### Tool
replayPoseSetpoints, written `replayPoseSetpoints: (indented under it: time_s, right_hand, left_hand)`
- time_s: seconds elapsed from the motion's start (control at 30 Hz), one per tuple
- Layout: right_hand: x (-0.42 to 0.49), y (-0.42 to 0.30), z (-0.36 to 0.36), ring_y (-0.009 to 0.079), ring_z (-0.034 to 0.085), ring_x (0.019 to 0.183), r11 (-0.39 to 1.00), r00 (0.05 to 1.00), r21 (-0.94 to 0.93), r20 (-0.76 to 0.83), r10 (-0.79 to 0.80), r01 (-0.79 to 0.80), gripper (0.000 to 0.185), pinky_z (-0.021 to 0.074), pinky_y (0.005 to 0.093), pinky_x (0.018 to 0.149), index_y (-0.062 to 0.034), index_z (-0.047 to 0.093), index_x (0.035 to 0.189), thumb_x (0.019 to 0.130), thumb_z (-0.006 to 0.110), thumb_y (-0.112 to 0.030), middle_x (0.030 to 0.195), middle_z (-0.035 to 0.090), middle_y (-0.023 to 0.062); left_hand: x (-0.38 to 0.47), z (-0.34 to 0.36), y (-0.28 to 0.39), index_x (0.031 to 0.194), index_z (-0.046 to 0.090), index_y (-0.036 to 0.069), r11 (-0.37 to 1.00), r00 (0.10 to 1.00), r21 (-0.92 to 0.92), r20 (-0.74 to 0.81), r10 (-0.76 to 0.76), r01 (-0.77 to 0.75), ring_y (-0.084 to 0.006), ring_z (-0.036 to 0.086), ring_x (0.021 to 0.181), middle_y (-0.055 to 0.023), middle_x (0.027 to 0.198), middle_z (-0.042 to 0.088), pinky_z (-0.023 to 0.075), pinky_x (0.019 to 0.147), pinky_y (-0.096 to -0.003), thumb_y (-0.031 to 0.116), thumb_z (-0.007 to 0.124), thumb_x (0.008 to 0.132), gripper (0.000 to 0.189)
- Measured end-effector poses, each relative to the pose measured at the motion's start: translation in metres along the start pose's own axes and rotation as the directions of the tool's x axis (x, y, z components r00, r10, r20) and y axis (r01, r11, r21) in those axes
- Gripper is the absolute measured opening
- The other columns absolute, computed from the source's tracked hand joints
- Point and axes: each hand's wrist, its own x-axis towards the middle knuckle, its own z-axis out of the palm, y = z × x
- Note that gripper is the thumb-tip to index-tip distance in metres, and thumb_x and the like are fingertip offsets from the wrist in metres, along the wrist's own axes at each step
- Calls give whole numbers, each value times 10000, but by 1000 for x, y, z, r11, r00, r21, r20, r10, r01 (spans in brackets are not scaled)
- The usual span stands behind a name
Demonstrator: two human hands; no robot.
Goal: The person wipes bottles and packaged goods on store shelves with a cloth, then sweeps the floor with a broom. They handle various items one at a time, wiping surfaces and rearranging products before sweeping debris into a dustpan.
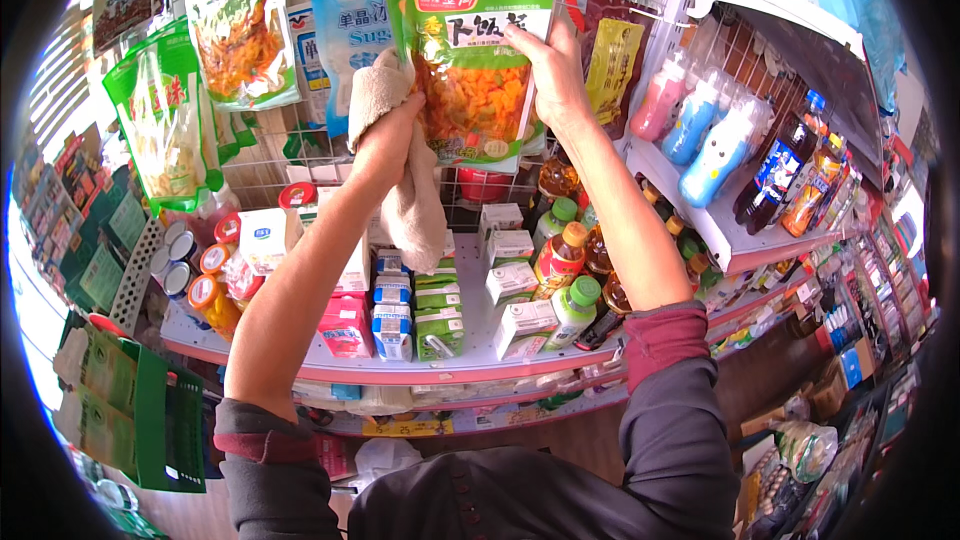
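Note:
Both my hands are raised to a hanging green food pouch [472, 82] with orange diced food pictured on its front. My right hand [551, 67] grips the pouch at its upper right edge, thumb on the front. A beige cloth [412, 202] is bunched in my left hand [394, 131], at the pouch's left edge, and its end hangs down over the shelf. More pouches are partly hidden behind this one. A blue sugar bag [341, 37] hangs just left of it, and a dark red pouch with a yellow panel [613, 64] hangs to the right.
Small drink cartons [439, 315] and bottles with green caps [576, 307] stand on the shelf [480, 360] below my hands. Jars and cans [206, 277] are at its left. A raised side shelf [720, 232] at right holds more bottles. Other pouches [240, 30] hang on the wire grid.

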Motion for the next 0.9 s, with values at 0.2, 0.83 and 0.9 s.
replayPoseSetpoints:
  time_s: [0.2, 0.83, 0.9]
  right_hand:
    - [-11, -3, 17, 103, 507, 801, 995, 991, -89, -121, -54, 43, 400, 410, 245, 752, -31, 564, 936, 905, 511, -427, 864, 576, 39]
    - [-44, -34, 62, 162, 572, 522, 634, 951, -713, 179, -251, 301, 139, 437, 300, 510, 41, 577, 795, 815, 595, -95, 601, 581, 146]
    - [-43, -34, 62, 113, 520, 514, 683, 948, -663, 153, -278, 307, 158, 418, 286, 498, 23, 567, 753, 837, 599, -107, 579, 566, 68]
  left_hand:
    - [-2, 1, -10, 1175, 500, 5, 985, 986, -132, -111, -127, 113, -195, 522, 957, -98, 1092, 552, 421, 806, -298, 190, 584, 852, 382]
    - [-28, 16, -7, 1186, 496, 54, 786, 912, -479, 315, -262, 391, -248, 596, 976, -118, 1118, 589, 503, 841, -379, 264, 345, 964, 342]
    - [-34, 21, -3, 1165, 516, 50, 753, 903, -508, 323, -285, 419, -224, 607, 957, -117, 1102, 602, 502, 841, -349, 252, 326, 962, 344]
